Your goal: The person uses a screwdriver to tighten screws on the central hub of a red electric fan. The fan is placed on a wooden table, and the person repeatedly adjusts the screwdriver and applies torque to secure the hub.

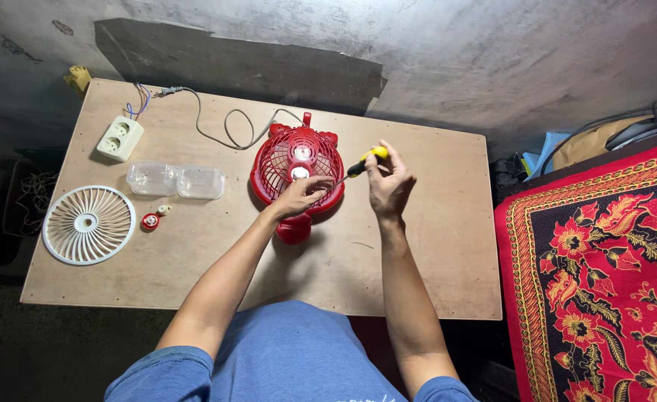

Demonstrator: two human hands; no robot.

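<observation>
Two clear plastic boxes [176, 181] lie side by side on the desk [432, 260], left of the red fan [296, 175], with a pale socket block [120, 138] near the back-left corner. The white fan grille [88, 225] sits close to the left edge, a small red cap [150, 221] just beside it. The right hand [388, 186] is closed around a yellow-handled screwdriver [364, 162], its tip slanting to the fan's cage. The left hand [301, 195] rests curled on the fan's front, fingers narrow; what they pinch is hard to make out. Bare desk lies open to the right. A red patterned cloth [604, 268] is cut off at the frame's edge.
</observation>
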